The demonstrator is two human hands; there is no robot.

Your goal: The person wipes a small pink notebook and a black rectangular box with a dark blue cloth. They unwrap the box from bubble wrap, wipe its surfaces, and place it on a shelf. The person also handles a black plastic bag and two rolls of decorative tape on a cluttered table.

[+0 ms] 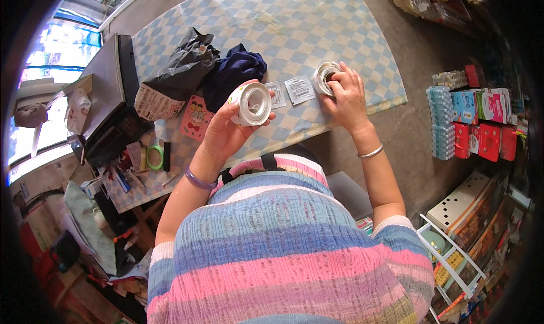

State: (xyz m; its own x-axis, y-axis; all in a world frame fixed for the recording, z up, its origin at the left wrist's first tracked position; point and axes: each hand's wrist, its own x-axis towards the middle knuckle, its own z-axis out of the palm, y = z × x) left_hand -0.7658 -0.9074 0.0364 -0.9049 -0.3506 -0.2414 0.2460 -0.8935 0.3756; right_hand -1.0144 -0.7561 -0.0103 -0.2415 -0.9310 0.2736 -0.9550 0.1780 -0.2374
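My left hand (225, 130) grips a white roll of tape or ribbon (256, 104), its hollow core facing up toward me. Farther right, my right hand (346, 92) has its fingers on a second, looser white coil (325, 75), the thumb low and some fingers reaching into its opening. Between the two hands, a small white printed packet (299, 90) lies flat on the checked tablecloth (306, 31). Another clear-and-white packet (276, 93) is partly covered by the roll in my left hand.
Left of my hands sit a dark blue cloth (240, 65), a black plastic bag (182, 65) with a printed label, and a pink card (196, 118). A large dark box (112, 90) stands at the table's left end, near a green tape ring (154, 157). Packaged goods (480, 116) hang at right.
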